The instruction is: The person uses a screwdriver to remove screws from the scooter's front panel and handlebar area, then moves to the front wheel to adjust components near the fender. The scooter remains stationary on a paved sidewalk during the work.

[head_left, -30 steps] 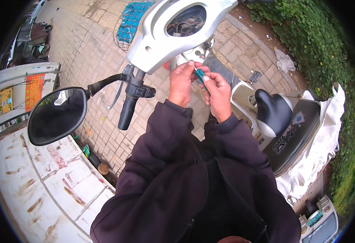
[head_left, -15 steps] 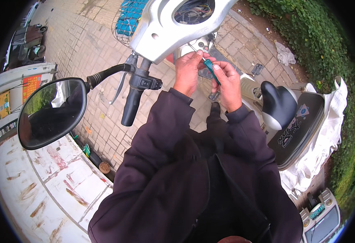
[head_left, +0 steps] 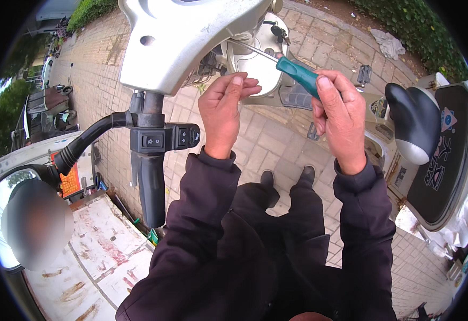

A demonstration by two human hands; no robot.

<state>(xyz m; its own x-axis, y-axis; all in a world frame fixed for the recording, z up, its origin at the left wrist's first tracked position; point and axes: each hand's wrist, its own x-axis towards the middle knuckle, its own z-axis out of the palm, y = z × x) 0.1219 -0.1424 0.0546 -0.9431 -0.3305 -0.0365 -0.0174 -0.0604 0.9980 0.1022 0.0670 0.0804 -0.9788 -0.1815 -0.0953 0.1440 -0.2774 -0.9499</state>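
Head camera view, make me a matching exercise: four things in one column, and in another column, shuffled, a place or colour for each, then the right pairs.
Column one:
1. Screwdriver
2. Saddle
3. Handlebar grip
4. Crumpled white sheet

Column two:
A. On the ground near the hedge
B. Black with a silvery tip
C. Just below the switch box in the picture
D. Held in the right hand

Right pairs: 1-D, 2-B, 3-C, 4-A.
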